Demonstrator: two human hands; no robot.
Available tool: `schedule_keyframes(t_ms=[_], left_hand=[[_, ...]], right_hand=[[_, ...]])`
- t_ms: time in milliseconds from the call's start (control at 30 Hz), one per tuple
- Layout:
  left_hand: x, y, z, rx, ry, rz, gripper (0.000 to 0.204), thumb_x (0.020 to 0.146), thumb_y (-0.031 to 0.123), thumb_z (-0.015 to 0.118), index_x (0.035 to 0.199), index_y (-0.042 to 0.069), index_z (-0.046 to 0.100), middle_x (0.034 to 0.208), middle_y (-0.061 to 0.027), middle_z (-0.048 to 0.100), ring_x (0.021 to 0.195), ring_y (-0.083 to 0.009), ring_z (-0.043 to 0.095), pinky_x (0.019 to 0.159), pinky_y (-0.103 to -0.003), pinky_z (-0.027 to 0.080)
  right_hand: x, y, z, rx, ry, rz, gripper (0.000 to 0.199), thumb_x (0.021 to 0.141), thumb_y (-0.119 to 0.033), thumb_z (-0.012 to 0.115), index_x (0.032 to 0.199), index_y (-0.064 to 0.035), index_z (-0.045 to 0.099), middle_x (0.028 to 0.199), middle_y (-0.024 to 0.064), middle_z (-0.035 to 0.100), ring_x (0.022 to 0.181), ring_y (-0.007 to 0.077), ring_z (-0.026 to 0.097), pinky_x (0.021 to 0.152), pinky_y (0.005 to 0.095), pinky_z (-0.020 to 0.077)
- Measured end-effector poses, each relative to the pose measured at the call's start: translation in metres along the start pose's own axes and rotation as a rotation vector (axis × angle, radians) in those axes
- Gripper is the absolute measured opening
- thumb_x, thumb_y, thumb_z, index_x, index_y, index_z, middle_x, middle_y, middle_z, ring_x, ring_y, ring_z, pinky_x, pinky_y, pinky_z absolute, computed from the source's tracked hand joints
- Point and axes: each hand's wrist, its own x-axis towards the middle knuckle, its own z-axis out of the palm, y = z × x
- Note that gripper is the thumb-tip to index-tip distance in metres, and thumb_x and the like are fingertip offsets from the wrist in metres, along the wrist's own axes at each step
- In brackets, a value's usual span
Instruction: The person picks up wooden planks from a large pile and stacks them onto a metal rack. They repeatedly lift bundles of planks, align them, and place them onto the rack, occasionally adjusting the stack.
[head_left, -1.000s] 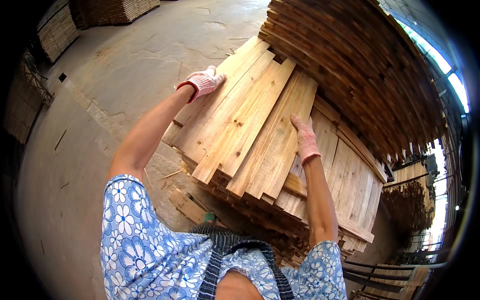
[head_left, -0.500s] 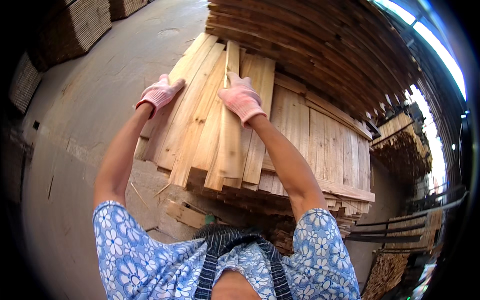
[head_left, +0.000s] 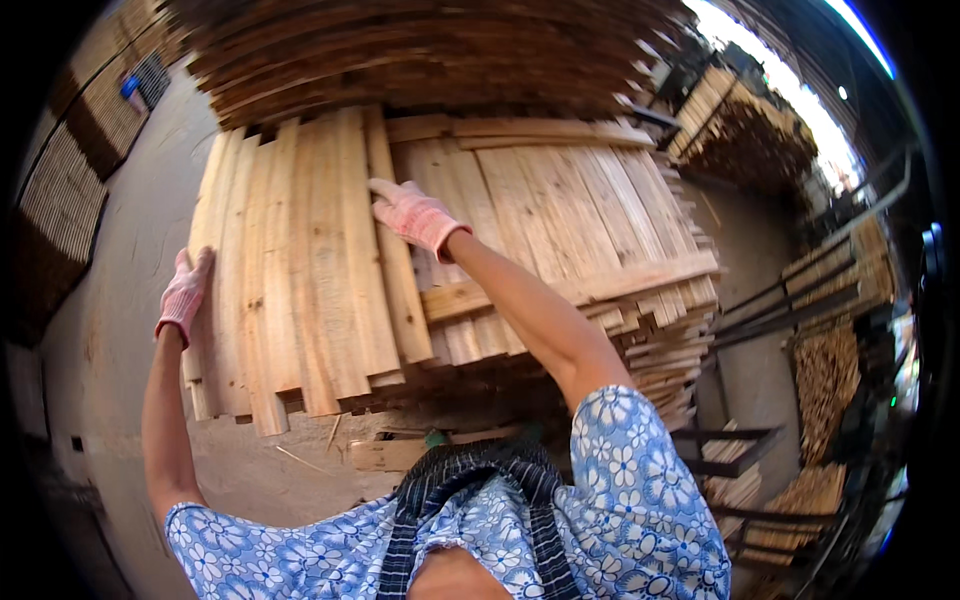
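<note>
Pale wooden boards [head_left: 300,260] lie side by side as a top layer on the near stack, their near ends uneven. My left hand [head_left: 185,290], in a pink knitted glove, rests against the outer left edge of this layer, thumb and fingers apart. My right hand [head_left: 418,215], gloved alike, reaches to the layer's right side. Its outstretched fingertips touch the rightmost board [head_left: 398,270], which lies slightly skewed. Neither hand is wrapped round a board.
Right of the layer, lower boards [head_left: 560,210] are crossed by a near batten [head_left: 600,285] and far strips [head_left: 550,132]. A tall stack of dark timber [head_left: 420,60] rises behind. More stacks [head_left: 65,190] line the left; metal bars [head_left: 790,310] jut out at right.
My view has swung right. The narrow board my right hand gripped is released, and the boards lie more evenly side by side. My hands are farther apart, at the layer's two sides.
</note>
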Motion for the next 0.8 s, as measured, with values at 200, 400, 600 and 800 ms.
schedule_keyframes(t_ms=[200, 400, 600, 800], left_hand=[[-0.019, 0.069, 0.014, 0.319, 0.416, 0.44, 0.065, 0.103, 0.04, 0.056, 0.157, 0.009, 0.035, 0.148, -0.0224, 0.053, 0.135, -0.0378, 0.052, 0.11, -0.041, 0.044], [-0.184, 0.303, 0.081, -0.439, -0.309, 1.085, 0.052, 0.099, 0.006, 0.065, 0.149, 0.004, 0.049, 0.142, -0.0117, 0.059, 0.13, -0.0208, 0.056, 0.111, -0.031, 0.042], [-0.366, 0.52, 0.147, -0.035, -0.56, 1.757, 0.053, 0.095, 0.007, 0.066, 0.146, 0.004, 0.052, 0.129, -0.0147, 0.067, 0.118, -0.0244, 0.065, 0.104, -0.034, 0.049], [-0.586, 0.694, 0.305, 0.173, -0.791, 2.109, 0.047, 0.098, 0.028, 0.061, 0.14, 0.008, 0.055, 0.124, -0.0203, 0.068, 0.114, -0.032, 0.066, 0.098, -0.038, 0.054]], right_hand=[[-0.116, 0.007, -0.125, 0.031, 0.241, -0.138, 0.044, 0.095, -0.018, 0.064, 0.138, -0.0105, 0.057, 0.11, 0.0221, 0.063, 0.099, 0.0403, 0.064, 0.086, 0.0435, 0.0544], [-0.297, 0.087, -0.206, -0.077, 0.823, 0.075, 0.032, 0.094, -0.008, 0.065, 0.126, -0.0066, 0.067, 0.106, 0.0161, 0.068, 0.094, 0.0353, 0.066, 0.08, 0.0413, 0.0562], [-0.458, 0.204, -0.137, 0.148, 1.087, 0.716, 0.034, 0.095, -0.011, 0.063, 0.129, -0.0105, 0.067, 0.112, 0.0179, 0.068, 0.104, 0.0343, 0.066, 0.093, 0.0406, 0.0525], [-0.579, 0.25, -0.005, 0.501, 0.622, 1.224, 0.042, 0.099, -0.03, 0.053, 0.133, -0.0083, 0.062, 0.132, 0.018, 0.066, 0.127, 0.0354, 0.058, 0.11, 0.0412, 0.0444]])
